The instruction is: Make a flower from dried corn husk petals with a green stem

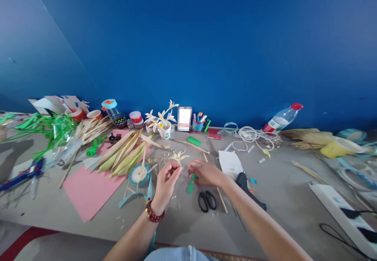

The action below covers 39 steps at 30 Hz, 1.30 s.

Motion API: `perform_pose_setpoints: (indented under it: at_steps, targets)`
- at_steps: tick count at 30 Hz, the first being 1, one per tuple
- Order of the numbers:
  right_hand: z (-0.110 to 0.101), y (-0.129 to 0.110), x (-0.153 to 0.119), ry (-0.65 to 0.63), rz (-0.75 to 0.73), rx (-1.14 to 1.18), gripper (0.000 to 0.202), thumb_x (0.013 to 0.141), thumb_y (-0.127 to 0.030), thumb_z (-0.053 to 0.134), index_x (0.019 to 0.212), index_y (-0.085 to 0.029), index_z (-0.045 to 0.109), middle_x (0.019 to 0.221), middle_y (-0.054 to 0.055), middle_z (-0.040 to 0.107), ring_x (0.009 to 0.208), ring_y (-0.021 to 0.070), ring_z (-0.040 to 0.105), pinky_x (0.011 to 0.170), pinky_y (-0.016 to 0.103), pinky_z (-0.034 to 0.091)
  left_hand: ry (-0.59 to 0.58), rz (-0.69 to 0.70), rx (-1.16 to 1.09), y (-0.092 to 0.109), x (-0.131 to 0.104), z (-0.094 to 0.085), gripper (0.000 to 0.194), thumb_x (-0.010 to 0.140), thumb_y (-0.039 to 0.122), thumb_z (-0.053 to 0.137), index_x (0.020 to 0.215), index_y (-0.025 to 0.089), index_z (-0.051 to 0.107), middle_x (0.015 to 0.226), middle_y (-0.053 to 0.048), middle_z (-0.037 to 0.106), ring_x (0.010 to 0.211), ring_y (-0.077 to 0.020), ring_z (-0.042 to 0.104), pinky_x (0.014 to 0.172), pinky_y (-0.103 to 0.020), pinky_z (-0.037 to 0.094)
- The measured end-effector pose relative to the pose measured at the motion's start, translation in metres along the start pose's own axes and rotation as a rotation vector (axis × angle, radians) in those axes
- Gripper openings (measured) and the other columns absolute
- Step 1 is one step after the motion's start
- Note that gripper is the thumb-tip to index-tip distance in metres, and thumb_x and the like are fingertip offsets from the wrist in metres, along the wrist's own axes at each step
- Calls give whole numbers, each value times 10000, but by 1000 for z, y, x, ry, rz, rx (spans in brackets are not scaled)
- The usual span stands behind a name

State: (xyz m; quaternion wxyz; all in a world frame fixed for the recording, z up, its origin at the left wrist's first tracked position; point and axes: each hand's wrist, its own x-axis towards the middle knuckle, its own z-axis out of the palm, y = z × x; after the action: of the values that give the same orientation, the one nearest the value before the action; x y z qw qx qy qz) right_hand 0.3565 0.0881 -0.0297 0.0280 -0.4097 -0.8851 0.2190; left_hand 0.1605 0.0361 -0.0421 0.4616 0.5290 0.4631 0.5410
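Between the thumb and fingers of my left hand (168,180) is a small pale husk flower (179,157), its petals spread upward. Just to the right, my right hand (203,172) bends over a green strip (191,184); its fingertips are blurred, and whether they grip anything is unclear. Black-handled scissors (207,201) lie below that hand. A roll of light blue tape (139,174) rests left of my left hand. Farther back, a white cup (165,130) holds more pale flowers (161,117).
Corn husks (122,157) and pink paper (88,192) lie to the left. A black glue gun (250,192) lies beneath my right forearm. Farther right are a white cable (249,134), a tilted bottle (282,119) and a power strip (343,218). A blue wall (188,49) stands behind.
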Motion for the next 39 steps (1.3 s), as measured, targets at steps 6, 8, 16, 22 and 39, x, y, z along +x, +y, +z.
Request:
perform_pose_setpoints:
  at_steps: [6, 8, 16, 22, 39]
  targets:
    - [13, -7, -2, -30, -50, 38, 169, 687, -61, 698, 798, -187, 712, 975, 75, 689, 1008, 261, 612, 897, 325, 424, -12, -18, -62, 5, -1, 2, 188, 851, 344, 642, 763, 184, 602, 709, 12, 572, 699, -142, 537, 683, -250, 438]
    - [12, -5, -3, -1, -49, 89, 172, 697, -59, 673, 806, -190, 697, 918, 63, 697, 976, 253, 620, 882, 321, 433, -14, -39, -88, 6, -1, 2, 177, 844, 341, 652, 781, 179, 621, 718, 4, 593, 710, -147, 549, 692, -253, 443]
    - [0, -12, -32, 273, 27, 429, 206, 861, -149, 516, 1023, -194, 634, 983, 64, 709, 892, 201, 656, 783, 285, 504, -43, -51, -192, 4, -2, -1, 141, 866, 303, 650, 820, 170, 648, 755, -10, 647, 715, -136, 573, 712, -247, 450]
    - [12, -49, -40, 476, 152, 1056, 205, 880, -381, 630, 815, -187, 646, 735, 7, 641, 638, 142, 594, 605, 251, 485, -119, -101, -316, 5, -7, 8, 161, 817, 307, 718, 798, 161, 653, 713, 5, 621, 671, -120, 561, 666, -237, 457]
    - [30, -63, -32, 732, 195, 1260, 249, 852, -404, 699, 790, -182, 605, 656, 1, 629, 577, 125, 579, 483, 205, 438, -209, -127, -400, 12, -12, 16, 149, 812, 289, 741, 825, 147, 696, 736, -12, 676, 671, -115, 587, 676, -236, 478]
